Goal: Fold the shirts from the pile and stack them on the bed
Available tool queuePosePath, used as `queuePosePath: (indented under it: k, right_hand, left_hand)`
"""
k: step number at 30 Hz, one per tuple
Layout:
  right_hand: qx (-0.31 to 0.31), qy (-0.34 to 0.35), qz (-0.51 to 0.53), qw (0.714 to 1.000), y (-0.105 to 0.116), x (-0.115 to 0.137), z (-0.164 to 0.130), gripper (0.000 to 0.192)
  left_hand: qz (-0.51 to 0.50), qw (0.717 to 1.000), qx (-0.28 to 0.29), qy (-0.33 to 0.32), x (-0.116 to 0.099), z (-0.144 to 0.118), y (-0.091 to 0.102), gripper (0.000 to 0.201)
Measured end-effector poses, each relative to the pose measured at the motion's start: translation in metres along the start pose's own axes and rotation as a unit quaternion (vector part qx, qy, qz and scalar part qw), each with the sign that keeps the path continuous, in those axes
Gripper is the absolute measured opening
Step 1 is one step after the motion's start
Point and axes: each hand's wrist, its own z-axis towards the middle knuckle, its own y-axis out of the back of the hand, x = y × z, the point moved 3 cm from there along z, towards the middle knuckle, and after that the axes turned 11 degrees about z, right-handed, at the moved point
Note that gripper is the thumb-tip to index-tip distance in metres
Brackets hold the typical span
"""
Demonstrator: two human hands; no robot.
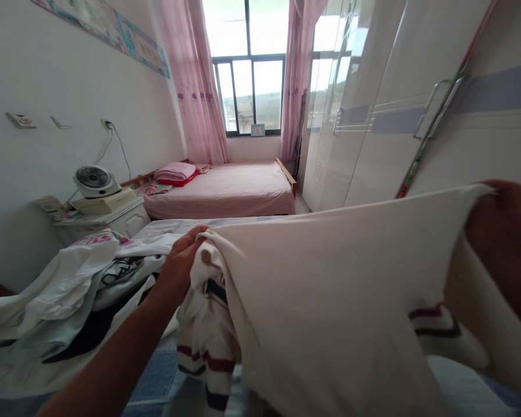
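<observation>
Above bed (156,376): left hand (183,255), right hand (501,226) each grip cream shirt (330,289), stretched between them.

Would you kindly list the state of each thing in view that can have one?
Cream garment: held up, stretched between both hands.
Left hand: gripping the garment's shoulder.
Right hand: gripping the other shoulder.
Clothes pile: loose, unfolded on the near bed.
Curtains: drawn open.
Wardrobe doors: closed.
Far bed: made, pillow flat.
</observation>
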Motion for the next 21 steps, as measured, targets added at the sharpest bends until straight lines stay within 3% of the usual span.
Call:
queuePosePath:
  k: [2,4,7,10,14,18,21]
  right_hand:
    - [0.078,0.025,-0.021,0.996,-0.073,0.001,0.013,0.04]
    - [0.159,0.013,-0.022,0.987,-0.129,-0.007,0.011,0.038]
    - [0.238,0.003,-0.027,0.971,-0.166,-0.028,-0.019,0.042]
    - [0.331,0.045,-0.038,0.942,-0.161,-0.047,-0.063,0.038]
    - [0.461,0.069,-0.047,0.883,-0.124,-0.05,-0.111,0.037]
    - [0.572,0.086,-0.055,0.814,-0.088,-0.026,-0.138,0.04]
    - [0.616,0.136,-0.083,0.772,-0.079,-0.015,-0.152,0.038]
  left_hand:
    - [0.045,0.998,-0.026,-0.025,0.016,0.036,0.0,0.032]
    - [0.188,0.978,-0.089,-0.031,0.04,0.064,0.005,0.033]
    - [0.373,0.92,-0.107,-0.054,0.079,0.075,0.013,0.036]
    - [0.416,0.898,-0.01,-0.145,0.101,0.051,0.008,0.032]
    - [0.429,0.867,0.108,-0.229,0.101,0.011,-0.01,0.03]
    - [0.464,0.839,0.142,-0.246,0.095,0.004,-0.026,0.032]
    - [0.471,0.832,0.163,-0.246,0.098,0.011,-0.036,0.036]
